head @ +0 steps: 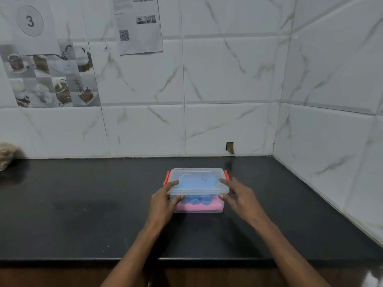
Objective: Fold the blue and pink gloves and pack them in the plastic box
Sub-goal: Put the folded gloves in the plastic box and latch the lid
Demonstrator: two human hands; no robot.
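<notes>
1. On the dark tabletop [83, 214], near its middle, the plastic box [221, 208] sits with its clear lid [199, 172] laid on top. Inside, the blue gloves [195, 200] lie over the pink gloves [199, 207].
2. Folding and packing look done. What seems left is pressing the lid home and clipping the orange latches [166, 178]; you cannot tell from here whether they are locked.
3. Your left grip [163, 200] pinches the lid's near-left corner, fingers on top, thumb under the rim. Your right grip [238, 194] does likewise at the near-right corner. The box lies between them, touching both.
</notes>
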